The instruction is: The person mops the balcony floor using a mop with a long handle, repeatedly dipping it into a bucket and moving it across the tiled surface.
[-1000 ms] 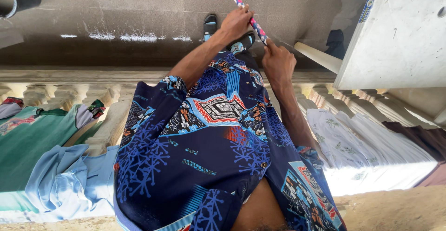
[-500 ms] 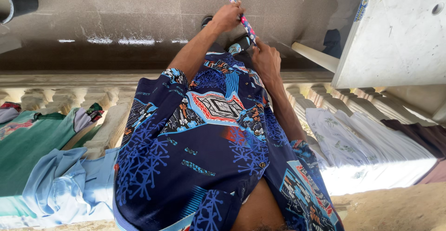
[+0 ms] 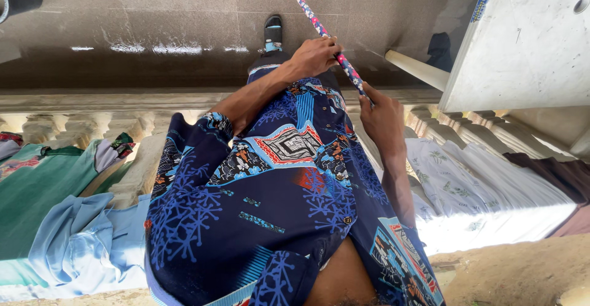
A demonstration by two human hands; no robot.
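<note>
Far off to the left of the hands, green and blue clothes point(image 3: 55, 220) hang over a stone rail point(image 3: 92, 100), spread out flat the way washing is laid to dry. Closer in, the person's blue patterned shirt point(image 3: 264, 201) fills the middle of the view, because the camera looks straight down the body. The left hand point(image 3: 314, 57) is curled tight around a long stick point(image 3: 319, 28) with a bright flower pattern, gripping it partway along. Just beside it, lower on the stick, the right hand point(image 3: 382, 116) is closed around the end part, though its fingers are mostly hidden behind the palm. Two hands set apart on one stick give a strong, steady hold, the way you hold a mop or broom. The stick slants away from the hands toward the wet, shiny floor point(image 3: 153, 17), and a bit of white string shows at its far end. A foot in a sandal point(image 3: 273, 33) stands near the left hand. To the right of the hands sits a white table point(image 3: 522, 41), with more white cloth point(image 3: 479, 189) on the rail below it.
</note>
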